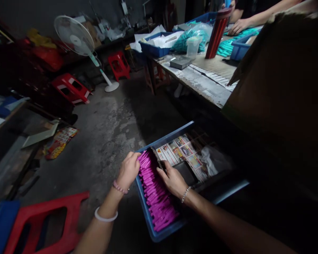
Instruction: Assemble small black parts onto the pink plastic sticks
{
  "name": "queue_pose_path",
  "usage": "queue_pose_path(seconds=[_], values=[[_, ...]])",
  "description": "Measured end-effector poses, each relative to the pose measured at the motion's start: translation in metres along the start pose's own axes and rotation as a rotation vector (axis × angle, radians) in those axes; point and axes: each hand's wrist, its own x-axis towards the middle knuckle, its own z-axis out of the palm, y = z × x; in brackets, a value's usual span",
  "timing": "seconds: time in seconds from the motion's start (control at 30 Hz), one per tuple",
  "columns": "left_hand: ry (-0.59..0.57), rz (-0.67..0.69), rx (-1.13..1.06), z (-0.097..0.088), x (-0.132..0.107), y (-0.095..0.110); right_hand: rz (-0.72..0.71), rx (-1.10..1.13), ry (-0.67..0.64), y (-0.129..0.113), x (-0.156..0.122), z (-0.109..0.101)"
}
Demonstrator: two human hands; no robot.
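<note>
A blue plastic tray (145, 208) stands low in front of me. Packed along its left side is a row of slim purple plastic pieces (156, 197), whose exact kind I cannot make out. My left hand (128, 169) bends its fingers over the rim at the row's far end, touching the pieces; what they grip is hidden. At the inner side of the row, my right hand (175, 180) closes thumb and fingers at the edge of a cardboard divider (155, 155). A dark rectangular object (186, 172) lies under this hand, on printed paper (182, 150) lining the tray.
A worktable (193, 77) at upper right carries trays, turquoise pieces and a red tumbler (218, 33). Another person's hand (240, 26) rests there. A large cardboard sheet (281, 81) blocks the right. Red stools (71, 88) and a white fan (75, 37) stand left; another red stool (50, 218) is nearby.
</note>
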Motion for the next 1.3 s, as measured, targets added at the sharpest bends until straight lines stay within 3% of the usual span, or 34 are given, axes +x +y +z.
queue_pose_path(seconds=[0.2, 0.4, 0.53, 1.0, 1.3], values=[[0.003, 0.120, 0.243, 0.018, 0.004, 0.004, -0.012, 0.017, 0.011, -0.001, 0.001, 0.001], [0.003, 0.204, 0.399, 0.022, -0.016, 0.009, 0.007, 0.031, 0.003, -0.003, 0.001, 0.000], [0.014, 0.237, 0.466, 0.022, -0.018, 0.004, 0.027, 0.038, 0.015, -0.004, 0.001, 0.003], [0.143, 0.357, 0.513, 0.026, -0.021, -0.013, 0.036, 0.076, 0.011, -0.007, 0.000, 0.002], [0.366, 0.371, 0.410, 0.019, -0.033, -0.002, 0.011, 0.135, 0.079, -0.005, -0.006, -0.011]])
